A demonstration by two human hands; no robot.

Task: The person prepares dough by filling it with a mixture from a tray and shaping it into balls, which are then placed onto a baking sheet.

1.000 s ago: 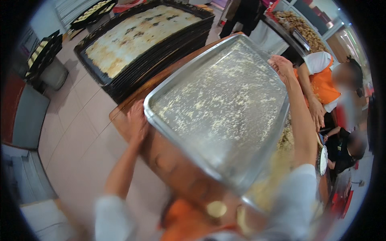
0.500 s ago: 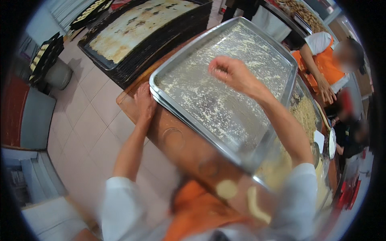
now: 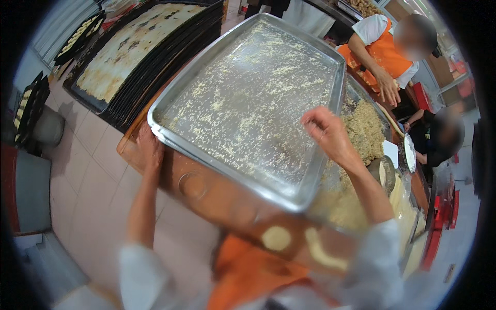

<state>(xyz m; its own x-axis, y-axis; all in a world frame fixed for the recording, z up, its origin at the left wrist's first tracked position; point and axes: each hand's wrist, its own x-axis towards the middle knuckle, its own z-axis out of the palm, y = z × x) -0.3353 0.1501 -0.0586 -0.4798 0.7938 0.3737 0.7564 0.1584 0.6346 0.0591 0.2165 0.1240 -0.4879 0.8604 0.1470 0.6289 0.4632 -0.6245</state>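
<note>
A large shallow metal tray [image 3: 232, 103] lies at a slant on the wooden table, with pale sesame-like seeds strewn over its bottom. A second rim shows under its left corner. My left hand [image 3: 150, 146] is at that corner, its fingers closed against the tray's edge. Above the tray's right rim hovers my right hand [image 3: 330, 135], fingers curled in. What it may hold is hidden. Beside that rim, to the right, a heap of pale seeds [image 3: 364, 124] lies in another metal tray. A flat dough round [image 3: 276, 238] and a curved dough strip [image 3: 320, 251] rest near me.
A stack of dark baking trays [image 3: 139, 46] stands at the far left, beyond the wooden table edge [image 3: 206, 188]. A metal bowl [image 3: 382, 172] sits at the right. Across the table a person in an orange apron [image 3: 382, 54] reaches in; another person in black [image 3: 439, 137] is farther right.
My right hand has moved from over the tray's middle to its right rim, lower in the view. My left hand stays at the tray's corner. The whole view has shifted.
</note>
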